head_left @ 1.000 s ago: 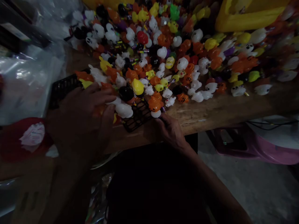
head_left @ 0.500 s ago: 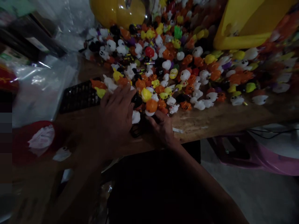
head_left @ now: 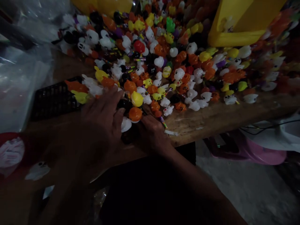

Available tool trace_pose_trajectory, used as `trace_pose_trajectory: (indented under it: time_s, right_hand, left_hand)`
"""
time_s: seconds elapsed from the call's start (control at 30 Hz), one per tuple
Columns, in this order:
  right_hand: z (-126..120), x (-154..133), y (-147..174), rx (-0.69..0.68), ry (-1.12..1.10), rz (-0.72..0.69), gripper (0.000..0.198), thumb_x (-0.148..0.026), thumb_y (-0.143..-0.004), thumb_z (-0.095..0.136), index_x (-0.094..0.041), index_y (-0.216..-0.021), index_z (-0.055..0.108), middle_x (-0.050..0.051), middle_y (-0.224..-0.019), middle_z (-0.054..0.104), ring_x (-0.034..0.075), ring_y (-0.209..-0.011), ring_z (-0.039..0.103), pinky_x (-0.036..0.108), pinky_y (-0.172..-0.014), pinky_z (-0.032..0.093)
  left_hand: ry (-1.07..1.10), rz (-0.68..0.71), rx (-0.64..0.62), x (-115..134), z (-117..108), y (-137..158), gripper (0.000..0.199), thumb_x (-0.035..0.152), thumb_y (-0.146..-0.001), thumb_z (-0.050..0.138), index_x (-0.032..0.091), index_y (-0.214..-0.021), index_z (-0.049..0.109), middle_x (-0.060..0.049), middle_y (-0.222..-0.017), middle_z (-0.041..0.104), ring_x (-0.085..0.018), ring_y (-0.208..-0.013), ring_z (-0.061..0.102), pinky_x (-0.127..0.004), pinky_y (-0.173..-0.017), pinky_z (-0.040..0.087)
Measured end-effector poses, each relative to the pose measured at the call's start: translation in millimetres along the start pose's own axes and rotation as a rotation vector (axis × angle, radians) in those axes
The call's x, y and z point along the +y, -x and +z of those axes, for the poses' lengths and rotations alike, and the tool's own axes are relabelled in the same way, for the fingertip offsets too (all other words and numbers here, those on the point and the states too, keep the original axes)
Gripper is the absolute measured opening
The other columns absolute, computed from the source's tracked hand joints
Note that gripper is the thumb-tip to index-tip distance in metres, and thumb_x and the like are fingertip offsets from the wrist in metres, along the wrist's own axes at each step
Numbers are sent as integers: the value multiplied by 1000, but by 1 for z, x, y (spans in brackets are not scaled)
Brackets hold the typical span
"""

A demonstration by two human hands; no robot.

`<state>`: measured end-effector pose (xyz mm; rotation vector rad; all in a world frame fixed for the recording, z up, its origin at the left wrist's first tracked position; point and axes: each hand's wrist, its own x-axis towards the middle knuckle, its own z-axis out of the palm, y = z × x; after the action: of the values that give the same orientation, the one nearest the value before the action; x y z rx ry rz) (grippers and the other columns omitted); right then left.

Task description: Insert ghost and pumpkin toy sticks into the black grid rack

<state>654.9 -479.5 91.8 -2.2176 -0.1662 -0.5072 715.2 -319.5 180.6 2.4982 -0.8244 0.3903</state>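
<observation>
My left hand (head_left: 103,114) lies over small plastic toy figures on a black slotted tray (head_left: 56,97); its fingers are stretched out and the thumb is apart. Beside that thumb are a white figure (head_left: 126,124), an orange figure (head_left: 135,114) and a yellow figure (head_left: 137,99). My right hand (head_left: 154,132) is closed, its fingers curled in at the right of the orange figure. Its fingertips are hidden, and so is whatever they hold. Past the left hand, more figures rest on the tray, including a pale green-yellow one (head_left: 81,97) and a white one (head_left: 92,85).
A large heap of mixed toy figures (head_left: 161,50) covers the back of the wooden table (head_left: 187,125). Yellow containers (head_left: 236,37) stand behind it. At left are clear plastic bags (head_left: 16,81) and a red bowl (head_left: 9,136) of packets. A pink stool (head_left: 255,150) is beyond the table's edge.
The view has shifted, so most things sit further left. My right hand has curled in closer beside the orange figure, and a colourful stick shows by its knuckles. My left hand stays over the figures.
</observation>
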Motion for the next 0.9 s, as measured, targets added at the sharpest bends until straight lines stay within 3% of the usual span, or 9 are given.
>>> trace_pose_trajectory:
  time_s: [0.13, 0.27, 0.4, 0.53, 0.73, 0.9]
  right_hand:
    - [5, 0, -6, -106, 127, -5, 20, -18, -102, 50, -17, -92, 68, 7, -87, 68, 18, -85, 62, 28, -80, 48]
    - [0, 1, -3, -158, 143, -25, 20, -21, -103, 52, -16, -103, 70, 9, -95, 71, 20, -91, 62, 29, -85, 49]
    - [-32, 10, 21, -67, 286, 10, 29, -20, -102, 50, -17, -125, 68, 11, -112, 70, 23, -102, 60, 34, -89, 48]
    - [-60, 21, 33, -126, 562, 100, 28, -19, -98, 55, -20, -121, 71, 12, -104, 70, 26, -93, 58, 37, -81, 43]
    - [-68, 32, 1, -83, 632, 27, 21, -17, -97, 53, -20, -103, 73, 10, -92, 67, 23, -86, 56, 35, -77, 37]
    - [-117, 49, -52, -60, 641, 38, 26, -18, -99, 48, -18, -84, 70, 7, -84, 65, 16, -66, 49, 31, -60, 27]
  left_hand:
    - [-82, 12, -20, 31, -14, -23, 46, 40, -102, 40, 26, -144, 53, -3, -156, 51, -35, -145, 45, -58, -123, 31]
    - [-235, 66, -127, 49, -5, -39, 46, 34, -98, 44, 19, -141, 54, -11, -162, 41, -46, -151, 30, -73, -117, 28]
    - [-297, 58, -187, 38, 12, -36, 44, 24, -96, 38, 14, -134, 57, -16, -154, 51, -42, -147, 40, -69, -115, 35]
    - [-290, 99, -181, 23, 9, -23, 43, 27, -96, 36, 15, -131, 60, -16, -152, 53, -39, -147, 42, -66, -116, 36]
    - [-324, 161, -102, 11, 9, -10, 40, 31, -100, 36, 20, -126, 63, -15, -149, 56, -39, -142, 48, -68, -111, 39]
    - [-264, 126, -82, 7, 17, -10, 35, 31, -99, 42, 28, -129, 60, -9, -154, 52, -38, -146, 43, -70, -116, 31]
